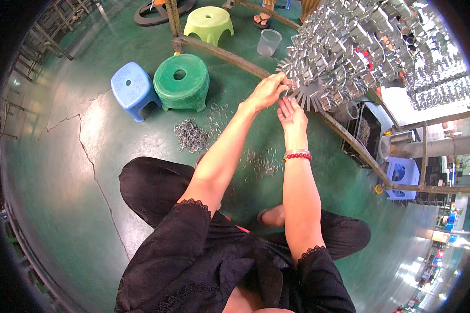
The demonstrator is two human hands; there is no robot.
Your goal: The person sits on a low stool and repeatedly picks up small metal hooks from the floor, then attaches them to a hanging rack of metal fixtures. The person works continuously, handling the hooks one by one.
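Note:
Many shiny metal parts (344, 52) hang in dense rows from the frame ahead of me and to the right. At the near lower end of these rows, my left hand (268, 92) is closed, thumb and fingers pinched together at the edge of the parts. What it pinches is too small to make out. My right hand (293, 117) lies just below and right of it, palm up, fingers stretched out and open, its fingertips close to a fan of flat metal blades (309, 94). A red bead bracelet circles my right wrist. A heap of small metal hooks or clips (190, 135) lies on the floor to the left.
A rusty metal frame bar (230, 56) crosses ahead of me. Green (193, 86), blue (130, 83) and yellow-green (209, 21) stools stand ahead left. A clear plastic cup (269, 43), a black crate (363, 138) and a purple-blue stool (402, 177) stand nearby. Another person's sandalled foot (262, 20) shows beyond.

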